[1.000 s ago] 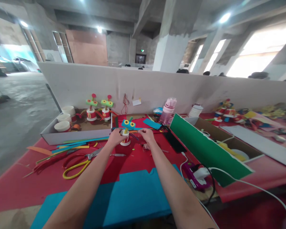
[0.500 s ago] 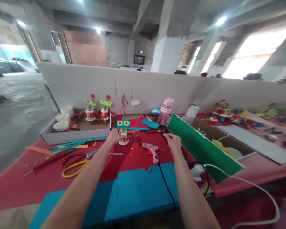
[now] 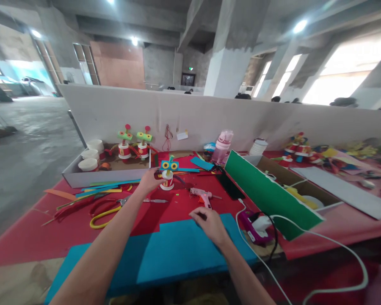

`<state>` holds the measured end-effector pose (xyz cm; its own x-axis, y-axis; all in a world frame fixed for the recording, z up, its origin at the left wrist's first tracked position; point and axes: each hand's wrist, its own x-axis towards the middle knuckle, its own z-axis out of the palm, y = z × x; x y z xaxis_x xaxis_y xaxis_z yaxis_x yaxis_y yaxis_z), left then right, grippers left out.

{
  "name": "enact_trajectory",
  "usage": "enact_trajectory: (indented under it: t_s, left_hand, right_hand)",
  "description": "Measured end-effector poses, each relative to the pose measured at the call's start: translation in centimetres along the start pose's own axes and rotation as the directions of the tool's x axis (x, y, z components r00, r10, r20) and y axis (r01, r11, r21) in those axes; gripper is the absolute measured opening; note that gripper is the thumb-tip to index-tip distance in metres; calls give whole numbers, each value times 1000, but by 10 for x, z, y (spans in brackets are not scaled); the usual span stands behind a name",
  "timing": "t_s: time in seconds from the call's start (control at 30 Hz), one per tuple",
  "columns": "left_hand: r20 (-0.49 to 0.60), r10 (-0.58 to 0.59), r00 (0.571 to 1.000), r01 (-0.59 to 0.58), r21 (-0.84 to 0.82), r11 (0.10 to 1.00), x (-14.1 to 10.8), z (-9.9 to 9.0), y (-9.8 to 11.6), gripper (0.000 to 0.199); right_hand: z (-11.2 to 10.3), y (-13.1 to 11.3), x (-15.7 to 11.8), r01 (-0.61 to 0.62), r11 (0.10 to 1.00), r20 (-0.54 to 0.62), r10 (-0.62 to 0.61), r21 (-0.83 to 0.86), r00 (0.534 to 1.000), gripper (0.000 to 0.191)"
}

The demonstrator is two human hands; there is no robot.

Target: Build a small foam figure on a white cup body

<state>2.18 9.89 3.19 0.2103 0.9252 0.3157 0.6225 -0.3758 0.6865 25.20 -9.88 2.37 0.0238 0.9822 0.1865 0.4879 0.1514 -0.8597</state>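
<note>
A small figure (image 3: 167,180) made of a white and red cup with a blue head and yellow ring eyes stands upright on the red table. Closed around its left side is my left hand (image 3: 150,181). My right hand (image 3: 209,223) hovers over the blue sheets (image 3: 178,250), thumb and fingertips brought together; whether anything small sits between them is hidden. Just beyond that hand lies a pink glue gun (image 3: 201,195). Scissors with yellow and red handles (image 3: 106,217) rest left of the figure, partly behind my left forearm.
A box (image 3: 104,180) at the left holds cups and two green-headed figures (image 3: 125,150). Coloured strips (image 3: 106,188) lie before it. A pink bottle (image 3: 222,146), black phone (image 3: 230,184), green board (image 3: 266,195) and purple power strip (image 3: 252,226) with cables are at the right.
My right hand has moved back toward me and left, from near the phone to over the blue sheets. My left hand stays on the figure. The view has shifted slightly.
</note>
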Motion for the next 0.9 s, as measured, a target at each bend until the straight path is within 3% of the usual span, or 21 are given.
enact_trajectory:
  t_s: [0.1, 0.27, 0.37, 0.47, 0.57, 0.73, 0.9]
  left_hand:
    - [-65, 49, 997, -51, -32, 998, -18, -13, -2, 63]
    - [-103, -62, 993, 50, -118, 992, -55, -30, -10, 54]
    - [-134, -113, 984, 89, -173, 981, -71, -32, -15, 44]
    - [-288, -131, 948, 94, -139, 986, -81, -27, -22, 29]
    - [-408, -68, 910, 61, -30, 998, -89, -22, -30, 26]
    - [-401, -26, 916, 43, 31, 999, -92, -20, -40, 25]
    - [-417, -36, 908, 48, 18, 999, -95, -24, -35, 22]
  right_hand:
    - [22, -17, -17, 20, 997, 127, -29, 71, 992, 15]
    - [51, -33, -28, 49, 995, 258, -71, 92, 964, 14]
    - [65, -34, -14, 104, 991, 233, -121, 82, 965, 13]
    - [80, -34, 8, 179, 983, 183, -181, 27, 966, 12]
    - [97, -35, 26, 204, 979, 148, -200, -16, 969, 12]
    - [123, -39, 47, 277, 959, 127, -268, -58, 955, 10]
    - [136, -42, 70, 330, 929, 11, -333, -168, 943, 16]
